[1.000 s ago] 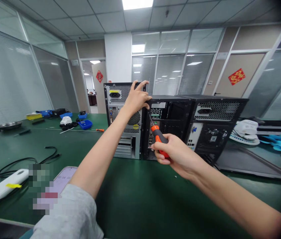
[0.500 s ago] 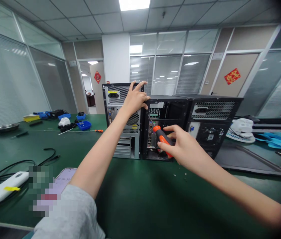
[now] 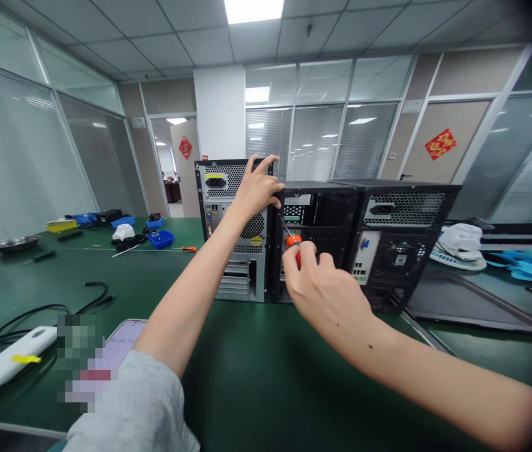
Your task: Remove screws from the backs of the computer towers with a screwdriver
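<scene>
Three computer cases stand side by side, their backs towards me: a silver-grey one [image 3: 256, 267] at left, a black one with an open upper bay [image 3: 331, 216] in the middle and another black one [image 3: 397, 235] at right. My left hand [image 3: 257, 191] rests, fingers spread, at the upper right edge of the left case, beside the middle one. Wrapped around an orange and black screwdriver [image 3: 294, 240] is my right hand [image 3: 325, 285]. The shaft slants up and left to the middle case's left edge. My fingers hide most of the handle; I cannot see a screw at the tip.
On the green table [image 3: 247, 370] a white power strip [image 3: 9, 364] and phone [image 3: 127, 333] lie at left. Blue trays [image 3: 160, 238] and another screwdriver [image 3: 189, 249] are farther back. A dark panel [image 3: 477, 301] and blue pieces [image 3: 524, 266] lie at right.
My right hand has rolled over the screwdriver, so the back of the hand now faces me and covers most of the handle. My left hand stays at the case edge.
</scene>
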### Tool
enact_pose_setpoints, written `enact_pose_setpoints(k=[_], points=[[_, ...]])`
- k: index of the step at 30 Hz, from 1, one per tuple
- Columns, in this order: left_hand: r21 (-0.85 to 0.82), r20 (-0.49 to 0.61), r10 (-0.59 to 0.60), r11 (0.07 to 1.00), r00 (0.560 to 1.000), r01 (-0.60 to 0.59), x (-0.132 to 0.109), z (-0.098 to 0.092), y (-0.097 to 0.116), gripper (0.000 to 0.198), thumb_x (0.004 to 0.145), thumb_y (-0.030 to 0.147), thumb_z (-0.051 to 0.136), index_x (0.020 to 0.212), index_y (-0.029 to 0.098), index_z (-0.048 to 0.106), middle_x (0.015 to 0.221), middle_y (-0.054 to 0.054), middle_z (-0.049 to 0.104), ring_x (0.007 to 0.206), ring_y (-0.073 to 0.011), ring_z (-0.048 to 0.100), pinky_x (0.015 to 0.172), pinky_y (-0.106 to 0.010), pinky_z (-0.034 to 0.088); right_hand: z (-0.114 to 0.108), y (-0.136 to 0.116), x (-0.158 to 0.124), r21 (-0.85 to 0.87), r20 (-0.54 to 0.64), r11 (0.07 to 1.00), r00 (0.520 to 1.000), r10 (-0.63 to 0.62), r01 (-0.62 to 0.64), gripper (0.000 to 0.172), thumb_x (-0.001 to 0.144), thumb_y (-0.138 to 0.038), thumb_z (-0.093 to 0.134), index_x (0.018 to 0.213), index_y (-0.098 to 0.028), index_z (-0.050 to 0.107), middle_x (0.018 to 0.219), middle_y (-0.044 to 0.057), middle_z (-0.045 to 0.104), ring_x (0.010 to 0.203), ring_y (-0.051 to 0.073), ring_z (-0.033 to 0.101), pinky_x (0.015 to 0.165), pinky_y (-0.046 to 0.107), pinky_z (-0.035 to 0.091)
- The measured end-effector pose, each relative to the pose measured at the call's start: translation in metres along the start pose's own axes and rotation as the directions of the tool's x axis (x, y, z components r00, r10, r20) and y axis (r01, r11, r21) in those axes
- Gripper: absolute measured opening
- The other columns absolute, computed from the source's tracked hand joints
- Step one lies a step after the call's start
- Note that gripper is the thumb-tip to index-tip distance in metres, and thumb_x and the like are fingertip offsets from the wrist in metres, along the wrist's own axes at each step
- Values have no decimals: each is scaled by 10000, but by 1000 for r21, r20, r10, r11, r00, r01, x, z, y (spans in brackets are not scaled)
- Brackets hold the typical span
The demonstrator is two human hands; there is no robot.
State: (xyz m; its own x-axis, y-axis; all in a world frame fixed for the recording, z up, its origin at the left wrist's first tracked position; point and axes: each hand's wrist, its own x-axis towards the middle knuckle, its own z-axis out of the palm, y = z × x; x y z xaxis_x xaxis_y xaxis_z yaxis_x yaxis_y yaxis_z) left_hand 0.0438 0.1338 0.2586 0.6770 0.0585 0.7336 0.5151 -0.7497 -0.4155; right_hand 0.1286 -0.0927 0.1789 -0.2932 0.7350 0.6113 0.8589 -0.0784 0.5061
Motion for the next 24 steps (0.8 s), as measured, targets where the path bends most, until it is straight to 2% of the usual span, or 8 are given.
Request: enact_pose_setpoints(k=[5,9,13,18,24], points=[[-7,33,-21,1000,999,21,1,-1,1,185,756,253,534,881,245,670,876,-50,668,1299,-299,236,1072,-539,64,-9,6,12,-58,-23,985,986,-166,164,361,810,2,225,940,-105,544,948,158,555,589,148,470,419,241,237],[-20,23,-17,1000,1000,17,1,-2,3,180,757,250,534,874,243,671,902,-55,667,1299,-299,236,1070,-546,63,-17,11,19,-102,1,979,985,-174,174,359,775,38,249,900,-96,557,926,154,548,572,144,455,417,241,232],[-19,5,-6,1000,1000,6,0,-3,4,173,774,263,525,863,237,670,923,-54,662,1296,-292,246,1075,-533,66,-12,12,21,-150,-14,966,977,-213,209,374,781,38,237,877,-98,572,847,129,539,542,143,434,393,246,219],[15,17,-3,1000,1000,3,1,-3,2,170,782,272,524,858,230,670,866,-59,668,1287,-296,263,1067,-546,71,-5,10,22,-248,-85,925,944,-317,289,342,777,50,268,785,-86,582,756,96,523,497,125,430,365,247,205],[24,15,8,1000,1000,-8,1,0,1,174,777,266,531,868,224,673,866,-62,671,1278,-311,266,1054,-562,79,-9,11,27,-394,-145,880,927,-346,267,239,751,48,359,696,-66,561,684,47,495,434,93,426,325,212,160]])
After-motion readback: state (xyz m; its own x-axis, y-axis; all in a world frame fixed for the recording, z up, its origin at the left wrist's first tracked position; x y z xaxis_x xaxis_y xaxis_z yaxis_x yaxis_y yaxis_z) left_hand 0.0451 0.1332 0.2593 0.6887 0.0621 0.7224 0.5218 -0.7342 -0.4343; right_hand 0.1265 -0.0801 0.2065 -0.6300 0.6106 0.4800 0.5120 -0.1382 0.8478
